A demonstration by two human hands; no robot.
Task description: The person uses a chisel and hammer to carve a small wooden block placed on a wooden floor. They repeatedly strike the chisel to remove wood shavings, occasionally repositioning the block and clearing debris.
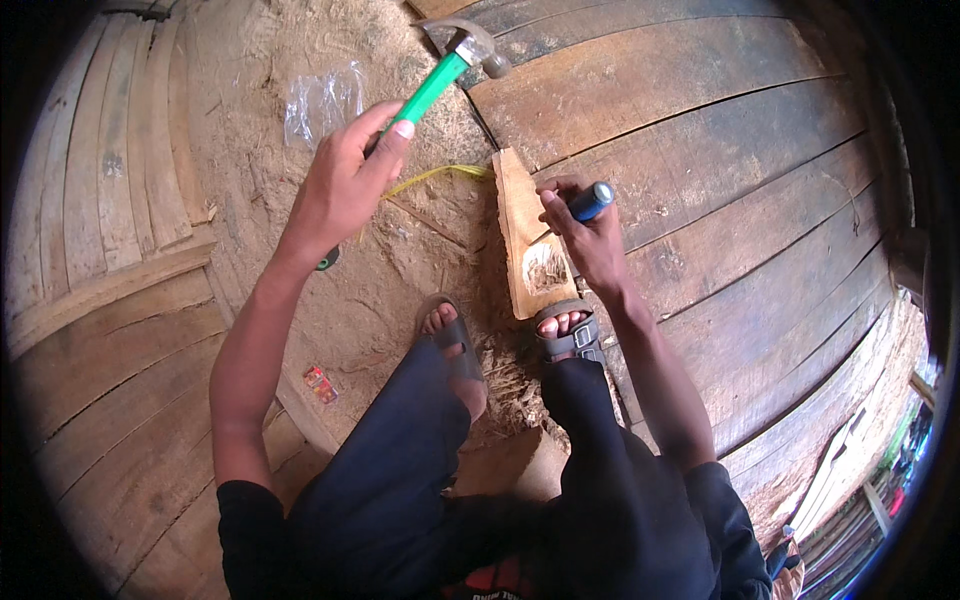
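My left hand [355, 175] is closed round the green handle of a claw hammer [437, 87], raised with its metal head up and to the right. In my right hand [590, 235] is a chisel with a blue handle [592, 201], its blade slanting down toward a short wooden block [515, 205]. A rough, pale hollow [545, 268] is cut in the block's near end. Whether the chisel's edge touches the wood is hard to make out. My right sandalled foot [568, 328] presses at the block's near end.
Plank boards [690, 130] spread over the right side, and more planks [120, 330] lie at left. Between them, the dirt floor [350, 330] bears a clear plastic wrapper [322, 103], a yellow strap [440, 175] and a small red packet [320, 385]. My left foot [450, 340] stands on the dirt.
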